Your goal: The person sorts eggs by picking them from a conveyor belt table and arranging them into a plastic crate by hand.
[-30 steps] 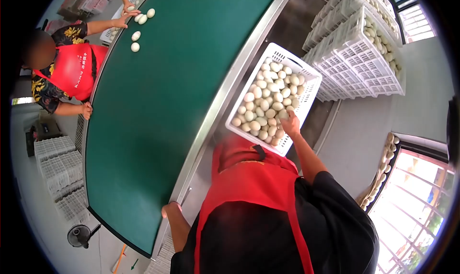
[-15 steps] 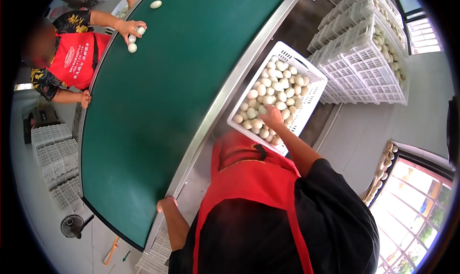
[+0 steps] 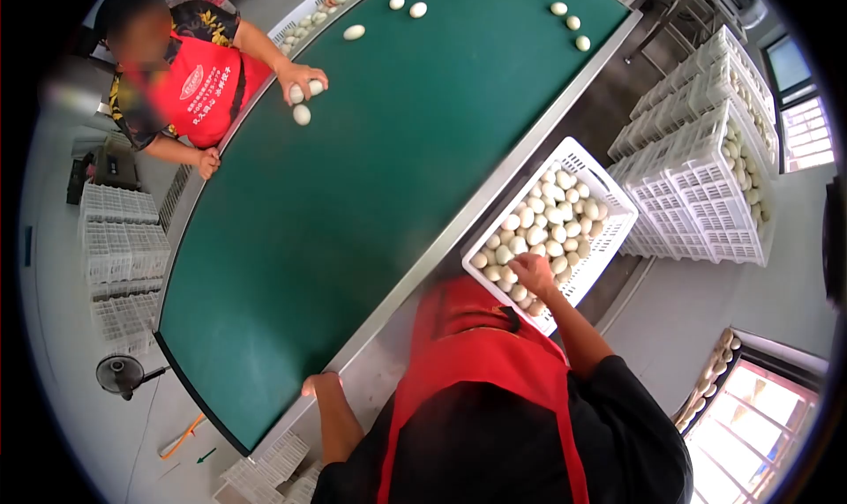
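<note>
My right hand (image 3: 532, 273) reaches into a white plastic crate (image 3: 607, 185) heaped with pale eggs (image 3: 535, 234). Its fingers are curled down among the eggs near the crate's front-left side; whatever lies inside them is hidden. Lower down, my left hand (image 3: 323, 384) grips the metal rim (image 3: 408, 283) of a long green-surfaced table (image 3: 353, 178). The crate sits just right of that rim, close against my red apron.
Across the table, a co-worker's hand (image 3: 303, 82) holds eggs over the surface, with one egg (image 3: 302, 115) beside it. More eggs lie farther along. Stacked crates of eggs (image 3: 693, 182) stand at right; white crates (image 3: 128, 248) and a fan (image 3: 120, 375) at left.
The view has shifted, showing more of the table's far end. My right hand has curled its fingers and moved toward the crate's near side. My left hand stays on the rim.
</note>
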{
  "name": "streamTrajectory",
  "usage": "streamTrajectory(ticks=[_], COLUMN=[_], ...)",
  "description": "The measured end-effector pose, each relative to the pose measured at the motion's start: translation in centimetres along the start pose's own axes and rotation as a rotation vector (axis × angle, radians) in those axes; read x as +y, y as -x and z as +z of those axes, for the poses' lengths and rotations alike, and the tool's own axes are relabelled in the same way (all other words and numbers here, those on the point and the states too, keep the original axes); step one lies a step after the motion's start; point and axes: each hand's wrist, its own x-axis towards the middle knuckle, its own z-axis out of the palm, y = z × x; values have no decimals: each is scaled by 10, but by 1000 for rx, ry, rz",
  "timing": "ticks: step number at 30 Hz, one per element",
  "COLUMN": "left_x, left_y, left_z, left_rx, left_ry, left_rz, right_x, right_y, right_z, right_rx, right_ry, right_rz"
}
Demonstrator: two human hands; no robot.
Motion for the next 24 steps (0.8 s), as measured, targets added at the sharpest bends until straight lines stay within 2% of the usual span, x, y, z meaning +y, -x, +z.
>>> streamTrajectory(ticks=[3, 7, 9, 12, 14, 15, 16, 17, 18, 19, 21, 24], left_x=[-1, -2, -6, -9, -15, -20, -22, -22, -26, -29, -37, -48], left_y=[-3, -11, -13, -21, -29, -34, -39, -44, -48, -48, -48, -43], left_z=[0, 2, 3, 6, 5, 6, 6, 4, 4, 3, 3, 3], left_rx=[-10, -37, -59, -97, -130, -150, -172, -189, -202, -211, -228, -270], left_ry=[-98, -242, -340, -520, -699, -813, -954, -1091, -1199, -1319, -1513, -1689], left_rz=[-1, 5, 18, 56, 99, 139, 197, 263, 317, 389, 515, 634], right_x=[-10, -88, -99, -115, -121, -120, -119, -118, -113, -121, -124, -137], right_y=[-10, -9, -22, -41, -54, -59, -67, -66, -73, -73, -77, -70], right_z=[13, 5, 13, 27, 38, 40, 47, 50, 53, 52, 57, 52], right_rx=[-13, -77, -27, -11, 110, 90, 132, 181, 122, 83, 91, 73], right_ry=[18, -162, -231, -252, -47, -12, 66, 9, 69, 18, -90, -94], right_rz=[-84, 27, -86, 23, -68, 61, 23, -92, -29, 85, 155, 38])
